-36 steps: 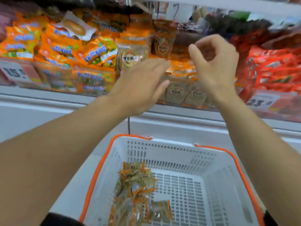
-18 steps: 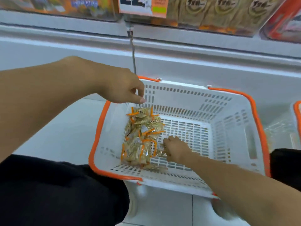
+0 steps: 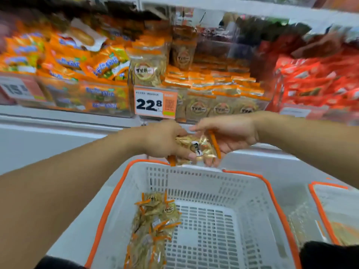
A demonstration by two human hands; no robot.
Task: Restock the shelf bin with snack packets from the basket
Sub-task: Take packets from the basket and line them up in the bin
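Observation:
Between my hands, above the far rim of the white basket [image 3: 196, 183], are golden snack packets with orange edges [image 3: 196, 147]. My left hand [image 3: 165, 140] grips them from the left with curled fingers. My right hand [image 3: 229, 133] cups them from the right and below, its thumb over the top. Several more of the same packets [image 3: 155, 226] lie on the basket's left floor. The clear shelf bin [image 3: 217, 109], stacked with matching packets, sits just beyond my hands, right of the 22.8 price tag [image 3: 155, 102].
A bin of orange-and-green packets [image 3: 81, 78] stands to the left and a bin of red packets [image 3: 318, 82] to the right. A second orange-rimmed basket [image 3: 334, 212] sits at the right edge. The grey shelf ledge [image 3: 58, 121] runs below the bins.
Both hands came up out of the basket with packets in them and now hold them in front of the shelf bin. The view tilted up from the basket to the shelf.

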